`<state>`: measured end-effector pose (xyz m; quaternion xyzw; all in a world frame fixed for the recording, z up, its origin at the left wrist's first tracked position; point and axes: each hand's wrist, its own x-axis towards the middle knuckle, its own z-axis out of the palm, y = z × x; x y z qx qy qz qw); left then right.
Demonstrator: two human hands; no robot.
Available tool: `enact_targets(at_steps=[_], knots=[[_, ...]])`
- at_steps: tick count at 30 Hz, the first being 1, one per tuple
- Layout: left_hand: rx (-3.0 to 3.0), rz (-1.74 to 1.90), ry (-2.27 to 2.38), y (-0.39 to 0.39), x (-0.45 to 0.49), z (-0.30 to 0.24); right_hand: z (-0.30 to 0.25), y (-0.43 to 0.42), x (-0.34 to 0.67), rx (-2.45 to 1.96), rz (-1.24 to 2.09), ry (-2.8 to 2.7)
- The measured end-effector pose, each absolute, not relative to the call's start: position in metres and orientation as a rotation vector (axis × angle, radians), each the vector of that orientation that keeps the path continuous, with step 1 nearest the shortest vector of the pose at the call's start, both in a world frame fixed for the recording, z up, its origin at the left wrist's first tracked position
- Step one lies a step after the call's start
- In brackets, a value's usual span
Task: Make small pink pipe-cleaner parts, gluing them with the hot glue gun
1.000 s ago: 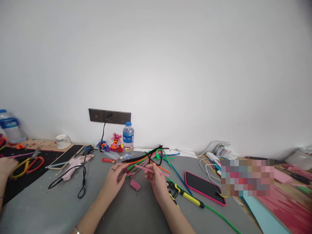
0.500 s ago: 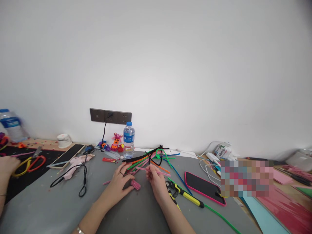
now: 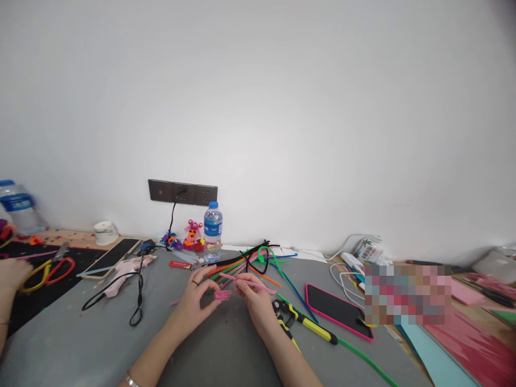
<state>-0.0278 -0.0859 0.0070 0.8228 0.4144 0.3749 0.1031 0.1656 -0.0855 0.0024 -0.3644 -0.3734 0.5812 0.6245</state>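
Between the thumb and fingers of my left hand (image 3: 198, 298) is a small folded bundle of pink pipe cleaner (image 3: 223, 295). My right hand (image 3: 255, 295) pinches a straight pink pipe cleaner (image 3: 264, 287), which points left over the bundle without clearly touching it. Just behind both hands lies a loose heap of colored pipe cleaners (image 3: 242, 262), in black, orange, green and pink. Beside my right wrist is a pair of yellow and black wire strippers (image 3: 308, 324), partly covered by the forearm.
A water bottle (image 3: 213, 234) stands behind my left hand, near small pipe-cleaner figures (image 3: 192, 236). On the right lies a pink-cased phone (image 3: 338, 312). To the left are a pink glue gun (image 3: 124, 271) with its cord, scissors (image 3: 60, 271) and another person's hand (image 3: 14, 277).
My left hand has raised the pink bundle slightly and turned it. My right hand has moved left and brought its pipe cleaner closer to the bundle.
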Motion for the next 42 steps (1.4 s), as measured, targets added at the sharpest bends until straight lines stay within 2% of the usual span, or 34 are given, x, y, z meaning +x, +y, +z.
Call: enact_targets(at_steps=[8,15,24,42], knots=[[2.262,1.335,1.199,-0.079,-0.034,0.009,0.006,-0.087,0.164,-0.797,1.322,-0.843],[2.051,1.377,1.074,-0.080,-0.032,0.015,0.011,-0.086,0.166,-0.779,1.243,-0.836],[1.685,1.223,0.937,-0.087,-0.025,0.017,0.007,-0.086,0.165,-0.735,1.243,-0.923],[1.783,1.167,0.954,-0.093,-0.025,0.022,0.022,-0.099,0.163,-0.789,1.174,-1.200]])
